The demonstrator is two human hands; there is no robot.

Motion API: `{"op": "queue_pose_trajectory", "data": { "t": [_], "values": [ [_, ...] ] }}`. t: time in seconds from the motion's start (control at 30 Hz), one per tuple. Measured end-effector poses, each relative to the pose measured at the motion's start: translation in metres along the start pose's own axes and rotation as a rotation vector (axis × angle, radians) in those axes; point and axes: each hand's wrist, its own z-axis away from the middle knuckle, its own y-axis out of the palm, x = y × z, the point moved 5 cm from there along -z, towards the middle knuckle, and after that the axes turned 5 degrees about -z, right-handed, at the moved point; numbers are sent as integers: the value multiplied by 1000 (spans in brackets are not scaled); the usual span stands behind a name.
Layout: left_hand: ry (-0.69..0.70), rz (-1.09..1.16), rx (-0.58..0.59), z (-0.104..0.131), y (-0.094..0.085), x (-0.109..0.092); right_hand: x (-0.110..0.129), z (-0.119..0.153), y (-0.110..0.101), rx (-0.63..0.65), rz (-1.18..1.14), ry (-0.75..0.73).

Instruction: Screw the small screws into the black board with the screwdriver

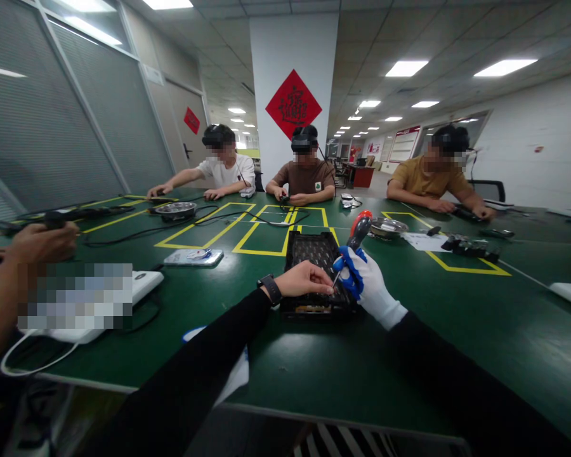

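Note:
A black rectangular casing (309,249) with a dark, cell-like inside lies on the green table in front of me. My right hand (361,279), in a white and blue glove, is wrapped around a screwdriver (360,230) with a red and grey handle. The screwdriver leans, its handle up and its thin shaft slanting down to the casing's right side. My left hand (307,279), bare and with a dark watch at the wrist, reaches over the casing. Its thumb and fingers are pinched together beside the shaft's tip, and whatever they hold is too small to make out.
A white device (145,284) with cables stands left, near another person's hand (42,244). A phone-like slab (193,257) lies left of the casing. Metal bowls (389,226), black parts (471,247) and yellow tape outlines are farther off. Several people sit around the table.

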Motion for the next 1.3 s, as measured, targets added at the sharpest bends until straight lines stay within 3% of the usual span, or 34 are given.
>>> {"op": "queue_pose_trajectory", "data": {
  "t": [0.17, 0.5, 0.7, 1.03, 1.3],
  "values": [
    [21, -2, 14, -1, 1, 0, 3, -1, 2, 100, -53, 63],
    [-11, -23, 23, 0, 1, -1, 2, 2, 1, -56, -25, 16],
    [5, -20, 16, -1, 1, 0, 5, 2, 0, 70, -15, 11],
    [8, -31, 15, -1, 1, -2, 4, 3, 3, -34, -43, 6],
    [2, -15, 11, 0, 1, -4, 3, 0, -1, 60, -80, 40]
  ]
}}
